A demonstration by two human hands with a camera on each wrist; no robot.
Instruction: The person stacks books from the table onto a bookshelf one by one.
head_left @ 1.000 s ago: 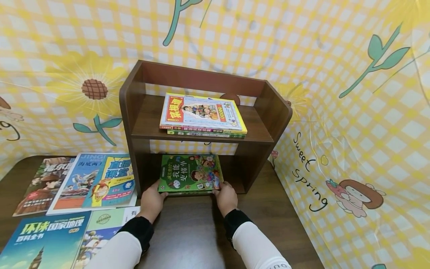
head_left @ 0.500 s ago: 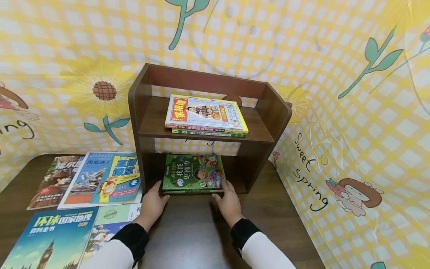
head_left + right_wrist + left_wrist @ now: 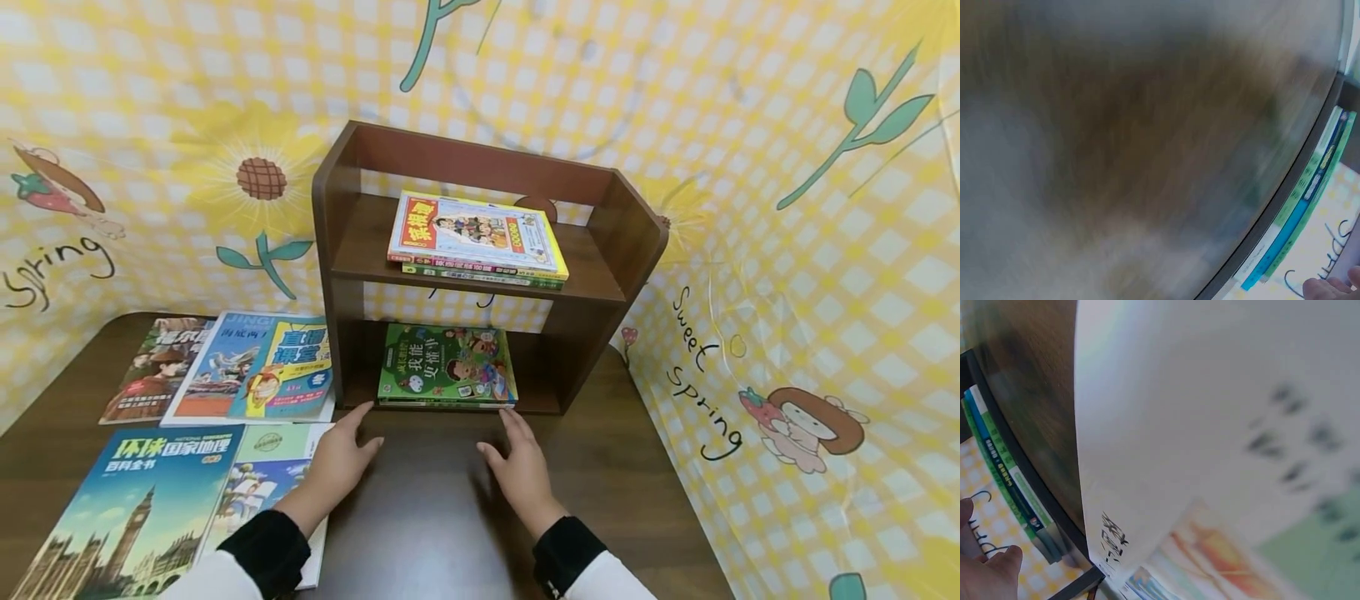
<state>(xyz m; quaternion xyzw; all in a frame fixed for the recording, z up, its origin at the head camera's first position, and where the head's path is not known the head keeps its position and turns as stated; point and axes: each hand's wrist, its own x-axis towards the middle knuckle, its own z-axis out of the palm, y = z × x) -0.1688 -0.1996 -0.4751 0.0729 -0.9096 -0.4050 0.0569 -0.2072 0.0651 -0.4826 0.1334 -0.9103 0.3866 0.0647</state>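
A small stack of books topped by a green-covered book (image 3: 447, 364) lies flat on the lower shelf of a brown wooden bookshelf (image 3: 637, 242). In the head view my left hand (image 3: 339, 461) is just in front of the shelf's left side, fingers spread and holding nothing. My right hand (image 3: 522, 473) hovers before the stack's right front corner, also with nothing in it. The left wrist view shows the spines of the stacked books (image 3: 1007, 469) beyond the fingers. Spines of the same books (image 3: 1310, 194) appear in the right wrist view.
The upper shelf holds another stack with a yellow-edged book (image 3: 476, 233) on top. Left of the bookshelf, several magazines, one with a clock tower cover (image 3: 131, 508), lie on the wooden table (image 3: 442, 533). A yellow checked cloth (image 3: 795, 275) hangs behind and to the right.
Both hands have let go of the green-covered stack and drawn back toward the person, fingers opening. The stack stays on the lower shelf. The head view has shifted slightly.
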